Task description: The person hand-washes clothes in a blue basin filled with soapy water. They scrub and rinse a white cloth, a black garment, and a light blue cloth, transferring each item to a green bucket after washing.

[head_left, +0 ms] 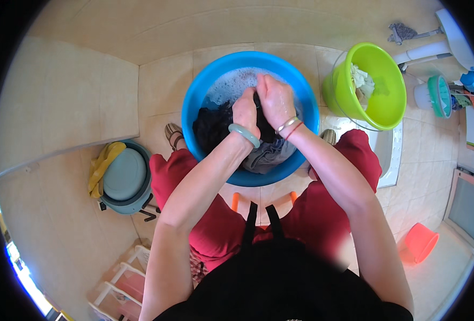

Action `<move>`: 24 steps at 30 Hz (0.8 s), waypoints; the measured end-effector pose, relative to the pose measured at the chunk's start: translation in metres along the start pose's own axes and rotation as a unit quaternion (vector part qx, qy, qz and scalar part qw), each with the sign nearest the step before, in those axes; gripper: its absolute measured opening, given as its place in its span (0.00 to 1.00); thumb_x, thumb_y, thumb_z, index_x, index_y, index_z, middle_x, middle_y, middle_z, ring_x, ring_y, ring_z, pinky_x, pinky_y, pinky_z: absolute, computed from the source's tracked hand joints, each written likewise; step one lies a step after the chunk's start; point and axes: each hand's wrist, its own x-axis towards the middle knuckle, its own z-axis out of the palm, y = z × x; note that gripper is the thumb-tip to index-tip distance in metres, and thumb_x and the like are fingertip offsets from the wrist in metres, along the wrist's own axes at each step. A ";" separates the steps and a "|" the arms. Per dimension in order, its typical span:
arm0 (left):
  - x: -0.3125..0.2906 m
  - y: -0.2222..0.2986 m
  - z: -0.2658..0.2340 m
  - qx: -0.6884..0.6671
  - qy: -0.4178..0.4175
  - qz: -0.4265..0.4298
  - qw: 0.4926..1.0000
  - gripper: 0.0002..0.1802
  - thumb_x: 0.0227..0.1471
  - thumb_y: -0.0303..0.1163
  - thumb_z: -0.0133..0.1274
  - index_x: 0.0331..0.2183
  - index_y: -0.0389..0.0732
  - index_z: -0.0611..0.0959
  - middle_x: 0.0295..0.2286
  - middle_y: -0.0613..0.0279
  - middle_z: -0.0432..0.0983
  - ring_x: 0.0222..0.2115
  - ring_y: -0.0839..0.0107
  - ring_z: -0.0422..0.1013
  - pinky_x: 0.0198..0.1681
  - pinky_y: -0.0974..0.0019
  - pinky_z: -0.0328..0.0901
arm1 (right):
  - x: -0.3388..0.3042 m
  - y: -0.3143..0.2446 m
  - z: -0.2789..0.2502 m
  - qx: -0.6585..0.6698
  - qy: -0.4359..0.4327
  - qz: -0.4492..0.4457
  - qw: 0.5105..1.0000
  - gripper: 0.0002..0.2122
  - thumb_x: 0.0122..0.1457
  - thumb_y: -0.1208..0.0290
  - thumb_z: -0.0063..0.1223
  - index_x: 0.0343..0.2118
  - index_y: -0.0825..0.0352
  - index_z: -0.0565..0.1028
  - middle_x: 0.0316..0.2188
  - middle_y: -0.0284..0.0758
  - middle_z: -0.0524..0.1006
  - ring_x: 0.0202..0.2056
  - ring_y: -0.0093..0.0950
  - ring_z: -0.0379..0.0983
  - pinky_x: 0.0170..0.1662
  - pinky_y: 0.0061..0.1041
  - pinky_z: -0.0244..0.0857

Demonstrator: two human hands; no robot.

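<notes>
Left hand [246, 115] and right hand [277, 101] are grasping wet black cloth [211, 128], which is lying toward nine o'clock in a round blue plastic basin [309, 115]; keeping it low should be limiting splashes.

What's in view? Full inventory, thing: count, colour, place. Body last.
Basin: 1, blue, centre
Suds: uncounted, white, in basin
Wet clothes: count unclear, black/grey, in basin
Lime bucket: 1, green, right of basin
Pale cloth: count unclear, whitish, in lime bucket
Round tub: count unclear, grey-blue, left
Yellow cloth: 1, yellow, on tub
Coral bucket: 1, coral, lower right
Rack: 1, white, lower left
Small far-right items: unclear
Shoes: 2, striped, flanking basin
Left grip: 1, bare, on clothes
Right grip: 1, bare, on clothes
</notes>
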 end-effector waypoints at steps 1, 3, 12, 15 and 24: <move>0.002 0.005 0.000 -0.012 0.013 0.037 0.999 0.18 0.53 0.38 0.47 0.36 0.32 0.79 0.35 0.58 0.75 0.36 0.67 0.68 0.41 0.65 0.62 | -0.003 -0.014 -0.003 0.010 -0.007 -0.015 1.000 0.13 0.60 0.66 0.47 0.22 0.68 0.70 0.19 0.47 0.72 0.22 0.47 0.69 0.23 0.40 0.62; 0.018 0.021 -0.020 0.003 -0.093 0.012 0.996 0.13 0.56 0.41 0.43 0.27 0.45 0.75 0.26 0.65 0.72 0.29 0.71 0.68 0.33 0.66 0.64 | -0.026 -0.056 -0.017 0.083 -0.067 -0.069 0.992 0.12 0.59 0.69 0.48 0.21 0.68 0.68 0.18 0.46 0.71 0.21 0.45 0.69 0.23 0.39 0.62; -0.021 0.012 0.019 0.017 0.020 -0.031 0.999 0.16 0.54 0.39 0.48 0.38 0.38 0.79 0.37 0.64 0.74 0.38 0.72 0.68 0.41 0.68 0.62 | 0.006 0.020 -0.004 -0.023 -0.040 0.051 0.998 0.18 0.62 0.63 0.40 0.20 0.69 0.72 0.21 0.49 0.74 0.25 0.50 0.70 0.29 0.45 0.64; -0.002 0.010 0.001 0.012 -0.020 0.000 1.000 0.17 0.54 0.42 0.48 0.38 0.39 0.79 0.37 0.63 0.74 0.38 0.72 0.68 0.41 0.68 0.62 | 0.002 -0.008 -0.005 0.015 -0.021 0.034 0.999 0.15 0.61 0.65 0.42 0.22 0.69 0.71 0.21 0.48 0.73 0.24 0.49 0.71 0.27 0.44 0.64; -0.012 0.011 0.016 -0.061 -0.011 -0.041 0.997 0.16 0.53 0.38 0.47 0.36 0.35 0.79 0.36 0.60 0.74 0.37 0.70 0.68 0.42 0.66 0.62 | 0.018 0.012 -0.009 -0.061 -0.041 -0.022 0.997 0.14 0.61 0.68 0.44 0.21 0.69 0.69 0.19 0.48 0.71 0.23 0.48 0.69 0.24 0.41 0.62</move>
